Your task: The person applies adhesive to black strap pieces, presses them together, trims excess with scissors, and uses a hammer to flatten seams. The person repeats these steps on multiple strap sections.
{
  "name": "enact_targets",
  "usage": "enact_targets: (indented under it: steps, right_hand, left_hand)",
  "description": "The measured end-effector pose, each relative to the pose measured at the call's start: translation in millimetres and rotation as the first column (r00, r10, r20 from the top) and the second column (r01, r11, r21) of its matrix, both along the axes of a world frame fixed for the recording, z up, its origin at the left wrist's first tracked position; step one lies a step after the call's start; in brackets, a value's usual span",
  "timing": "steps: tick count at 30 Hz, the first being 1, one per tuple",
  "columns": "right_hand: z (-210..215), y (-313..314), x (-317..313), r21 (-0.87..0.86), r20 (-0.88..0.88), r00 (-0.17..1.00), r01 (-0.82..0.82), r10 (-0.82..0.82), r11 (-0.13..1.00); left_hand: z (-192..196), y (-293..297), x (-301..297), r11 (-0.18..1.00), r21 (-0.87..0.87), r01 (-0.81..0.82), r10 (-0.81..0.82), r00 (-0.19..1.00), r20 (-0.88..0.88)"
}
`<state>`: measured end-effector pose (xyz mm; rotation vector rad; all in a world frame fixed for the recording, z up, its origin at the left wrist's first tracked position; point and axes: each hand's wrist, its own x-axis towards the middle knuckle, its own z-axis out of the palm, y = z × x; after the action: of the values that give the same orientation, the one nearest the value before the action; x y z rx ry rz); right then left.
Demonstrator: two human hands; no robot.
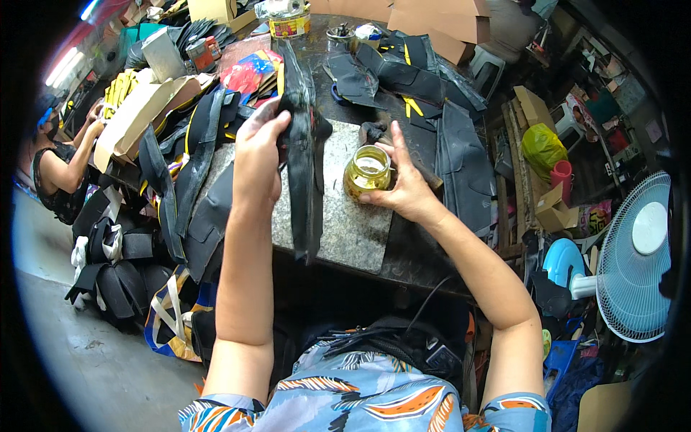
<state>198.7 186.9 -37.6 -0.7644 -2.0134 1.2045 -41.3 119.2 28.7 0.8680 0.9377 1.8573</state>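
Observation:
My left hand grips a long strip of black leather-like material and holds it up over a grey stone slab on the dark worktable. My right hand wraps around a small glass jar of yellowish stuff that stands on the slab's right part. The jar's mouth is open and faces up. The black strip hangs down past the slab's front edge.
Heaps of black cut pieces cover the table's far side, with coloured sheets and cardboard at left. Another person works at far left. A white fan stands at right; bags lie on the floor at left.

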Motion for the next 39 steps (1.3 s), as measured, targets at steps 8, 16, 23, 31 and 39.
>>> enact_targets:
  steps: [8,16,23,31,39]
  right_hand:
    - [5.4,-17.6,10.7,0.174,0.120,0.992,0.014,-0.035,0.985]
    - [2.6,-32.9,15.7,0.314,0.158,0.977,0.085,-0.140,0.945]
    - [-0.8,-42.5,21.2,0.207,0.236,0.948,0.165,-0.212,0.964]
    - [-8.3,-43.9,22.5,0.116,0.295,0.927,0.204,-0.229,0.972]
    - [-14.3,-39.8,11.7,0.250,0.219,0.946,0.181,-0.237,0.951]
  left_hand:
    - [-45.2,133.1,-38.7,0.937,0.226,0.265,-0.320,0.910,0.263]
    - [-66.7,137.8,-47.0,0.899,-0.392,0.195,-0.058,0.941,0.334]
    - [-20.8,28.3,1.9,0.948,0.247,-0.199,0.293,0.252,-0.922]
    - [-42.9,-13.0,97.9,0.995,0.101,0.014,0.091,0.332,-0.939]
    - [-37.7,-25.0,101.4,0.993,0.115,-0.012,0.112,0.349,-0.930]
